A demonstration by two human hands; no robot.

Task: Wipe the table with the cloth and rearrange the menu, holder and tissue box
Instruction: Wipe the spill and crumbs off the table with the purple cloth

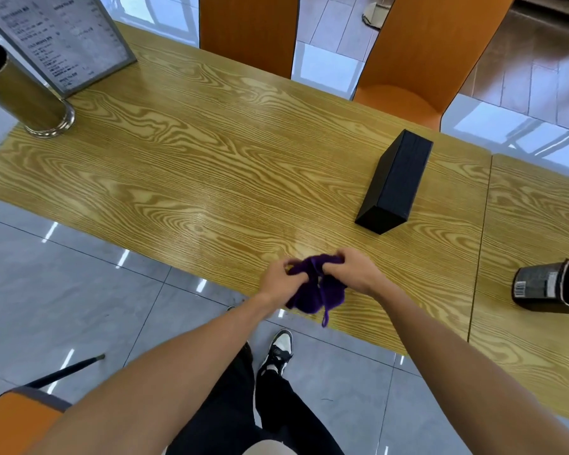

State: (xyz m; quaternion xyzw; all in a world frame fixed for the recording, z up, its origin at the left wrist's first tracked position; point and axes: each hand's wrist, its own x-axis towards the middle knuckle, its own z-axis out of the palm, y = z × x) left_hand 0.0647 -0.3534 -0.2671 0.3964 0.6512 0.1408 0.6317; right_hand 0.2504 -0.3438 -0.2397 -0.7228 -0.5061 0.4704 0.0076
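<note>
Bunching one purple cloth (316, 290) — two hands, left hand (278, 279), right hand (355, 272).

Two orange chairs stand on the far side, one (248, 31) near the middle, the other (421, 60) to its right with its rounded seat tucked close to the edge; part of a third orange chair (14, 418) shows at the lower left, a thin dark leg running out from it across the floor; the floor (63, 290) is glossy grey tile, catching streaks of light; beyond the chairs at the upper right it changes to reddish-brown tile (539, 70); a second tabletop (536, 224) of the same wood grain adjoins on the right, and a dark cup (552, 287) with a barcode label lies on it, partly cut off by the frame.
</note>
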